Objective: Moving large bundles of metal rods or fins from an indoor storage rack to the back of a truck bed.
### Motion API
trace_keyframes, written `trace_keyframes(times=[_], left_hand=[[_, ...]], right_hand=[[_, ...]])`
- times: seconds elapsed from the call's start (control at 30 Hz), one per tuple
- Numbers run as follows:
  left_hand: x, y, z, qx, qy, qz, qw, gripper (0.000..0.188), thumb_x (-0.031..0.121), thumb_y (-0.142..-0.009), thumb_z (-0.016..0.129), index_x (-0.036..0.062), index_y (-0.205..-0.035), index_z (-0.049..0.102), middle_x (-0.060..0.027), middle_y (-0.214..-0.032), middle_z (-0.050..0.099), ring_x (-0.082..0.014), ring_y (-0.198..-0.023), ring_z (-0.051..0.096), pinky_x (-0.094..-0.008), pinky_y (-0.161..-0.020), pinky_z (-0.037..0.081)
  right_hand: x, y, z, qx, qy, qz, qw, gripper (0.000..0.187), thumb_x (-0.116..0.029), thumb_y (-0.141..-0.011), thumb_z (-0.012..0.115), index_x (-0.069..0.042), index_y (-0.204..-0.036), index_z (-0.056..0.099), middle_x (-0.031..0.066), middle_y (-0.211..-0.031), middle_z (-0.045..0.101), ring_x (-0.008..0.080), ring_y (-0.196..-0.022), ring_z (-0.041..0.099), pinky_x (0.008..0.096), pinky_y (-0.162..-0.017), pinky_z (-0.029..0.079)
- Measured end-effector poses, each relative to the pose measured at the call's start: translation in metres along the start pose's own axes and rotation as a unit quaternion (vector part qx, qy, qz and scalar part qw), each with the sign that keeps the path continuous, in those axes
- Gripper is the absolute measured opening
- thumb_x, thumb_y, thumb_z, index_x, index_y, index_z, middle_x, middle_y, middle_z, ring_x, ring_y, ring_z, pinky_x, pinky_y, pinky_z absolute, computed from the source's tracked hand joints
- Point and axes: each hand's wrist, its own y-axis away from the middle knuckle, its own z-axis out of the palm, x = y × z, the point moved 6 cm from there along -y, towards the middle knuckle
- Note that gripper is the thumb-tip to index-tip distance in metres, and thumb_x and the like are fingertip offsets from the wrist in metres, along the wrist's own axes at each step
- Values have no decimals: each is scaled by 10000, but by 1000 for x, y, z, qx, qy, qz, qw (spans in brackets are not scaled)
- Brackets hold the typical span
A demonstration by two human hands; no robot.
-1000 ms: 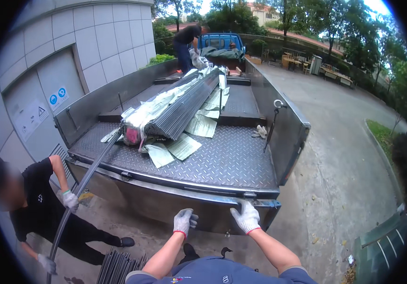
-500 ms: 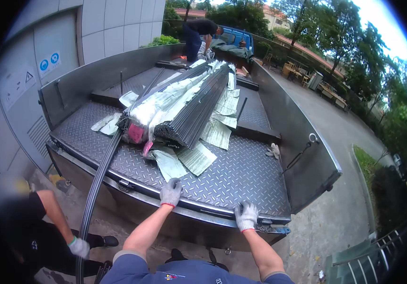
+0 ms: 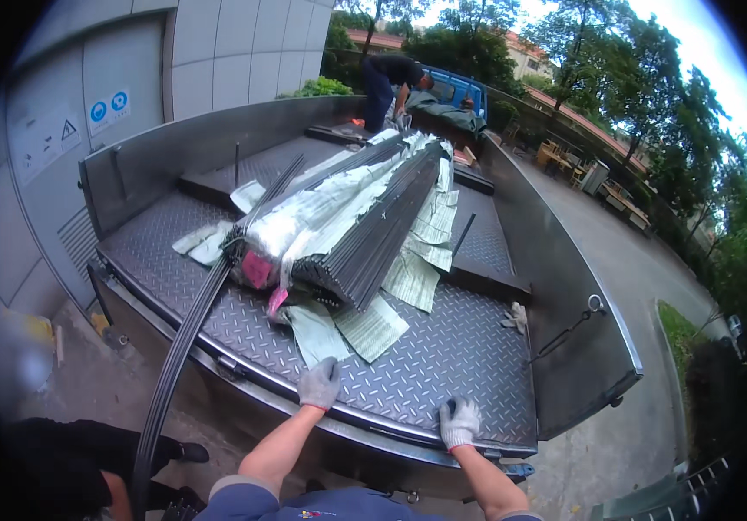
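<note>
My left hand (image 3: pixel 320 384), in a grey-white knit glove, rests on the rear edge of the truck bed (image 3: pixel 417 356), just behind a loose sheet of wrapping (image 3: pixel 372 328). Farther right, my right hand (image 3: pixel 459 423), gloved likewise, lies on the same edge with its fingers laid forward. Neither hand holds a loose thing. Ahead of them lies a stack of long dark metal bars (image 3: pixel 382 221), partly covered in torn whitish wrapping (image 3: pixel 326 213) with pink tags (image 3: pixel 257 270). Several thin bars (image 3: pixel 184 343) hang out over the rear edge to my left.
A person (image 3: pixel 388 82) bends over the far end of the load. Another person's dark-clothed legs (image 3: pixel 87 451) are at lower left. Metal side walls (image 3: pixel 556 286) flank the bed, with crossbeams (image 3: pixel 486 280) and upright rods (image 3: pixel 463 234). A loose glove (image 3: pixel 515 318) lies by the right wall.
The view has shifted, so the truck bed sits slightly lower and farther right. Both my hands stay on the rear edge. At lower left, the other person's gloved hand is out of sight.
</note>
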Motion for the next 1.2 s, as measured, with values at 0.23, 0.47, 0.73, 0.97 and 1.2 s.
trace_keyframes(times=[0.23,0.47,0.73,0.97,1.2], left_hand=[[5,0,2,11,-26,-9,1000,222,331,-951,634,187,-1086,736,-146,-971,755,-386,-895,725,-500,-766,569],[0,-4,6,7,-29,-32,999,268,365,-965,630,170,-1112,740,-170,-978,751,-400,-925,724,-503,-813,562],[4,-2,7,9,-43,-22,999,272,373,-966,632,167,-1111,734,-188,-968,747,-415,-922,719,-512,-811,558],[0,2,9,13,-40,-16,999,270,372,-971,628,168,-1114,732,-193,-964,749,-413,-914,722,-506,-811,559],[0,-2,5,17,-31,-9,999,274,373,-966,629,165,-1101,744,-201,-972,748,-414,-910,722,-506,-798,561]], right_hand=[[11,3,7,-15,-27,15,999,341,-339,-902,680,-122,-1165,680,164,-1247,626,376,-1199,560,516,-1065,425],[9,0,3,3,-48,2,999,329,-318,-876,712,-111,-1131,698,164,-1188,637,376,-1150,583,500,-1011,457],[13,0,0,38,-54,3,998,305,-318,-876,703,-125,-1112,707,155,-1182,645,368,-1149,587,502,-1010,453],[11,3,1,29,-38,-3,999,311,-326,-869,714,-134,-1114,711,141,-1177,651,355,-1156,587,492,-1027,451],[7,1,-1,28,-43,-3,999,301,-334,-879,718,-138,-1107,719,142,-1163,663,347,-1163,595,488,-1032,455]])
